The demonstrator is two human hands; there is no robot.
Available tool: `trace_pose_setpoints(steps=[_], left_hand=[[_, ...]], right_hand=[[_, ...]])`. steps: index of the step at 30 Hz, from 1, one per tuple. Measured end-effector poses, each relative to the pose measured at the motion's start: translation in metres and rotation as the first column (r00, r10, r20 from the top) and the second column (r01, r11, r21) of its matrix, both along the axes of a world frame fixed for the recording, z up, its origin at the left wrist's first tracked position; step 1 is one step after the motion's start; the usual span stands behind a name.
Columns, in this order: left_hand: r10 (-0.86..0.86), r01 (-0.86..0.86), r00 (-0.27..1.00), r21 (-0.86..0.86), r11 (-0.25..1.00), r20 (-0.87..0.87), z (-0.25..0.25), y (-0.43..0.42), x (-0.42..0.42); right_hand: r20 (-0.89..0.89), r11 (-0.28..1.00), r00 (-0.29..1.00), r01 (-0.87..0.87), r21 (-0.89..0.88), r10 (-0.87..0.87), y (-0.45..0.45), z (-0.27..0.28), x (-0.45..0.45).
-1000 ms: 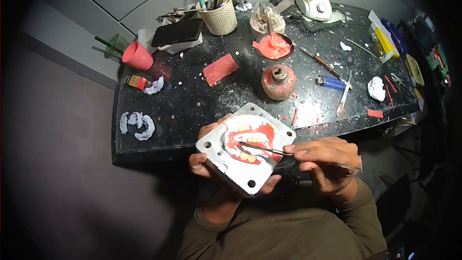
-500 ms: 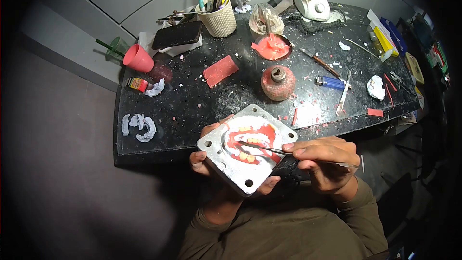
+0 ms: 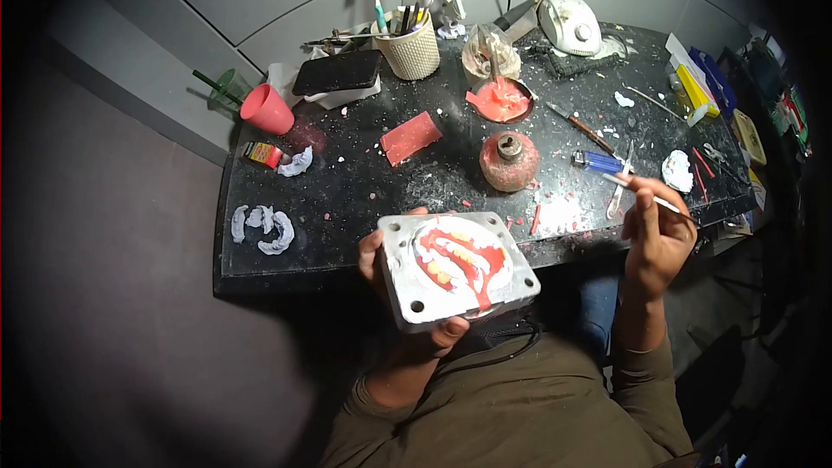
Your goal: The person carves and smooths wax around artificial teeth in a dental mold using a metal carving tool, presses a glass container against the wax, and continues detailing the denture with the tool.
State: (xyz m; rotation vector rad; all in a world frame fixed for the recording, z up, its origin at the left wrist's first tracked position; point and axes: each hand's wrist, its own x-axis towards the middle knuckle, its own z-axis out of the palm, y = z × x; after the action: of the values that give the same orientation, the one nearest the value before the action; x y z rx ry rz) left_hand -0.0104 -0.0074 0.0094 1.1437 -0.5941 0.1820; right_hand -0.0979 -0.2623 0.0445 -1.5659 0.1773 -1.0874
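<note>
Because the metal block point(image 3: 404, 282) is gripped by the left hand point(image 3: 440, 340) alone, in front of the desk point(image 3: 347, 245), while the thin tool point(image 3: 616, 180) is pinched by the right hand point(image 3: 661, 240), a damaging fall could perhaps be caused by a loosened grip.

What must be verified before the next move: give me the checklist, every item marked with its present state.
1. Metal flask held by the left hand: ok, gripped at its edges.
2. Thin tool in the right hand: ok.
3. Tool clear of the flask: ok, it is off to the right.
4. Burner unlit: cannot tell; no flame stands out.
5. Bench tidy: not ok; a red strip and white scrap lie there.
6. Red material in the flask firm: cannot tell by sight.
</note>
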Motion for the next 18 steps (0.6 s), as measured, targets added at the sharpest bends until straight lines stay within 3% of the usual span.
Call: trace_pose_setpoints(steps=[2,5,12,14,16,18], left_hand=[[-0.061,0.059,0.997,-0.064,0.996,-0.044,0.002,0.001,-0.003],[-0.293,0.229,0.905,-0.228,0.946,-0.308,0.029,-0.003,-0.015],[-0.486,0.430,0.769,-0.227,0.874,-0.415,0.054,-0.005,-0.031],[-0.498,0.413,0.730,-0.280,0.867,-0.468,0.058,-0.009,-0.035],[-0.796,0.532,0.556,-0.633,0.563,-0.240,0.045,-0.014,-0.032],[-0.823,0.499,0.525,-0.706,0.503,-0.216,0.040,-0.021,-0.033]], right_hand=[[-0.059,0.991,0.989,0.132,-0.031,-0.134,-0.013,-0.005,0.000],[-0.133,0.984,0.980,0.134,-0.113,-0.149,-0.024,-0.019,-0.009],[-0.195,0.883,0.961,0.086,-0.462,-0.196,-0.035,-0.046,-0.011],[-0.192,0.758,0.935,0.109,-0.643,-0.297,-0.034,-0.043,-0.012],[-0.214,0.770,0.929,0.105,-0.629,-0.302,-0.036,-0.044,-0.012],[-0.235,0.708,0.921,0.059,-0.704,-0.310,-0.036,-0.038,-0.014]])
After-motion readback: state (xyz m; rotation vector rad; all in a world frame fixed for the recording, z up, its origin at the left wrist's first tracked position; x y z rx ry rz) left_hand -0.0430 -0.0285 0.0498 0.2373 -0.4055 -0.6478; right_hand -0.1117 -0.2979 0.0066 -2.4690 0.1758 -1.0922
